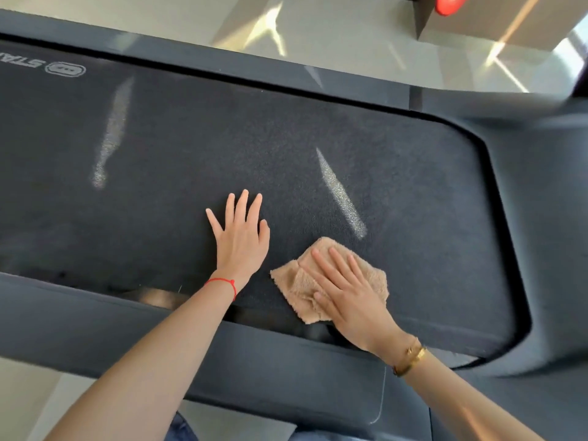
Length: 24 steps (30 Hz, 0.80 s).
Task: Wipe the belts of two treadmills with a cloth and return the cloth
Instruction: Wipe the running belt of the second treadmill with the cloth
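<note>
A dark textured treadmill belt (222, 148) runs across the view from left to right. My right hand (346, 291) lies flat on a crumpled beige fluffy cloth (296, 281), pressing it onto the belt near its front edge. My left hand (241, 237) rests flat on the bare belt just left of the cloth, fingers spread and holding nothing. Two pale streaks of reflected light cross the belt, one at the left (111, 135) and one beyond the cloth (342, 195).
Dark grey side rails border the belt, near me (159, 338) and on the far side (191, 55). The motor hood (547, 218) curves around the belt's right end. Beyond lies a pale glossy floor (318, 33); a red object (450, 3) shows at the top.
</note>
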{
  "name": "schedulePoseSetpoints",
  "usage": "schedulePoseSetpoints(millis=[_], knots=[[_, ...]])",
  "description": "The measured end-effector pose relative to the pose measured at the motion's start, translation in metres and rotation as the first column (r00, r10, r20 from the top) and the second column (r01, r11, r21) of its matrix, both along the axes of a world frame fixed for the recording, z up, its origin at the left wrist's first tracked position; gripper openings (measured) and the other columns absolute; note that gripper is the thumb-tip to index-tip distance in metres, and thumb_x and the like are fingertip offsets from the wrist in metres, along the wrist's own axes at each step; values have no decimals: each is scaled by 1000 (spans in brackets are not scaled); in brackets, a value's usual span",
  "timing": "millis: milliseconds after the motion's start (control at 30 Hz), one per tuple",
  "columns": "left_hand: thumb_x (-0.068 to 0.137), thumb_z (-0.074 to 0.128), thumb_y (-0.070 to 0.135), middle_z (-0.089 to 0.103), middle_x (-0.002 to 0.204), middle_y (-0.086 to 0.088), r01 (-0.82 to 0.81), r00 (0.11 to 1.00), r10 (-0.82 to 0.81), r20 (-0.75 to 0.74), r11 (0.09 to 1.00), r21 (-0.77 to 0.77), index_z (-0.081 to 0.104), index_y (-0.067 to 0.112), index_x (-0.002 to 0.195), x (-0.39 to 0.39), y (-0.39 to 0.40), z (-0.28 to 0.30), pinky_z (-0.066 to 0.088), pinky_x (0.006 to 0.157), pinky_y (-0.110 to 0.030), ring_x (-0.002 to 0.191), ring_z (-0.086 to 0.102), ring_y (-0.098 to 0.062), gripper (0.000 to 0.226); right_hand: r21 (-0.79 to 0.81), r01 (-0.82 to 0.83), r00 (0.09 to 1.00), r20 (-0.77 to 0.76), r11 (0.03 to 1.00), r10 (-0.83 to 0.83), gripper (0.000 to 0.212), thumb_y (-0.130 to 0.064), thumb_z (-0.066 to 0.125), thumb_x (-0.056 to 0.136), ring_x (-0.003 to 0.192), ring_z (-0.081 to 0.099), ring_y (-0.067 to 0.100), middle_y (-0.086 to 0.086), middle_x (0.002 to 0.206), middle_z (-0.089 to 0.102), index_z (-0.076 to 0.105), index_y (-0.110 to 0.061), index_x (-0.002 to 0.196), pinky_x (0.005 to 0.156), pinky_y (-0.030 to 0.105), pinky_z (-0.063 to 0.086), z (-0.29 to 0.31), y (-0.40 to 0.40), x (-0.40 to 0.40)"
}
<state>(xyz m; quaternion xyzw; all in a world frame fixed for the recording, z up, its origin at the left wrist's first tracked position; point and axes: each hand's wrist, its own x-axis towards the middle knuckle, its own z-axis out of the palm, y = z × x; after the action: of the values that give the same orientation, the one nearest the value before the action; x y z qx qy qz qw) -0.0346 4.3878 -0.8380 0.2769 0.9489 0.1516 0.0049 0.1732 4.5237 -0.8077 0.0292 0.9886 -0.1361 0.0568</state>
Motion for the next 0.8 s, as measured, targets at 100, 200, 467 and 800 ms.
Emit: schedulePoseSetpoints(millis=[100,200,467,800], knots=[[102,33,34,18,165,-2,39,999,-39,10,999,-16,23,26,156,15,-4,0,4,118,-66,153,8,-24,56,10,96,995,-20,995,-96,52,-42,22,106,152,-11,18,-9,165,0,13,-33,157,123,37,-9,-6,13,-2],[104,31,35,13,166,-1,62,998,-62,9,997,-46,18,26,158,25,-8,0,3,118,-65,154,4,-24,56,103,327,945,-27,939,-326,54,-37,24,107,153,-6,28,3,166,0,9,-24,157,123,38,-9,-12,52,-32],[105,28,35,10,166,1,79,997,-78,25,996,-48,15,27,158,42,-1,-1,-1,118,-66,154,1,-24,55,83,326,946,-25,942,-325,53,-35,25,108,152,-1,32,4,166,8,11,-22,157,122,42,-7,-9,34,-26],[105,28,35,10,166,0,202,979,-201,38,979,-31,15,27,158,74,54,5,-1,118,-67,154,1,-24,55,86,604,797,-40,792,-603,53,-36,26,107,153,-3,27,0,166,3,11,-29,157,123,39,-6,-9,64,70]])
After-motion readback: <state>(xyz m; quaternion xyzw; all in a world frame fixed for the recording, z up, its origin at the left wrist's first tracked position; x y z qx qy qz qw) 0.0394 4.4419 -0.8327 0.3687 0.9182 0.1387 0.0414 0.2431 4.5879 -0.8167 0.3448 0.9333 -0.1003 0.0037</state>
